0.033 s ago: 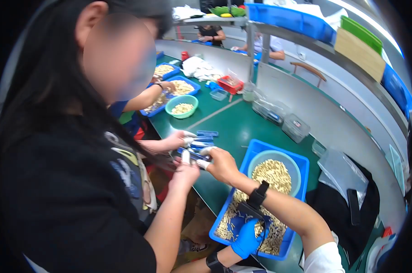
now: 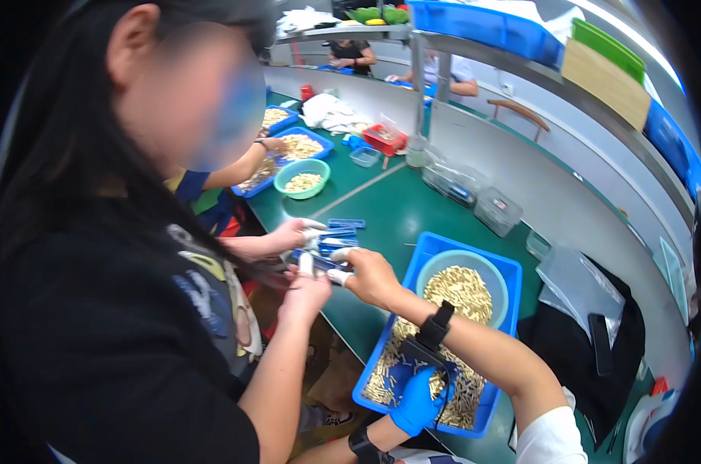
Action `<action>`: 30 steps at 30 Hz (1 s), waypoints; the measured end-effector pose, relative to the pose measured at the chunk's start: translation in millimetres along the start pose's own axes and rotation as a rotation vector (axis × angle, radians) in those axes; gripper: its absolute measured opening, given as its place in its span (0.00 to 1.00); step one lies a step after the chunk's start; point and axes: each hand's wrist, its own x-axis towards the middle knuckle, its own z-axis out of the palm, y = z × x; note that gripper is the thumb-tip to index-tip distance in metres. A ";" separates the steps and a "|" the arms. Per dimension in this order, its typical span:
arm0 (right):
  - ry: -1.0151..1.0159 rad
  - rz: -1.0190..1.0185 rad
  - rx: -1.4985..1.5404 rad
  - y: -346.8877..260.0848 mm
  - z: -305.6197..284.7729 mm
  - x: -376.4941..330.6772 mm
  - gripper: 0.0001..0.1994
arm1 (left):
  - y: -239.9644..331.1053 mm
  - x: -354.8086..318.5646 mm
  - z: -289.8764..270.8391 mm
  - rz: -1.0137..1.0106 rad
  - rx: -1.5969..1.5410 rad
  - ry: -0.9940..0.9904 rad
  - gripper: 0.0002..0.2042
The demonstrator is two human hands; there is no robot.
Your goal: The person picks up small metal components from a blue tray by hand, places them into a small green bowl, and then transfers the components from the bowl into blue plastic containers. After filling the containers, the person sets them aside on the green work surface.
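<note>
My right hand (image 2: 374,278), with white finger cots on its fingertips, reaches to the left and closes on the end of a dark blue strip (image 2: 319,261). A co-worker's hands (image 2: 304,290), also in white finger cots, hold that strip's other side. More blue strips (image 2: 339,232) lie just beyond on the green table. My left hand (image 2: 416,402), in a blue glove, is low over a blue tray (image 2: 482,421) and curls around several small brass-coloured pieces (image 2: 437,385). Its fingers are partly hidden. Loose brass-coloured pieces fill much of the tray, where a pale green bowl (image 2: 501,290) holds more.
A co-worker (image 2: 118,309) stands close at my left. Farther along are another green bowl (image 2: 302,168), blue trays (image 2: 326,147) and a red basket (image 2: 385,141). Clear plastic boxes (image 2: 497,210) line the partition. A black cloth (image 2: 552,340) with a phone (image 2: 600,344) lies right.
The whole view has shifted slightly, so things sit a little farther left and up. My hands and the co-worker's hands keep nearly the same places and holds.
</note>
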 end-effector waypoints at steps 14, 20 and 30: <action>-0.202 -0.034 0.148 1.7 -155.4 -117.1 0.14 | 59.5 12.2 16.2 -0.012 -0.773 -0.141 0.19; -0.040 -0.162 -0.101 1.3 -163.0 -194.2 0.17 | 73.9 3.5 31.7 0.066 -0.874 -0.358 0.24; -0.264 -0.193 -0.314 -10.6 -146.1 -203.6 0.26 | 63.0 1.8 29.7 -0.118 -0.763 -0.220 0.26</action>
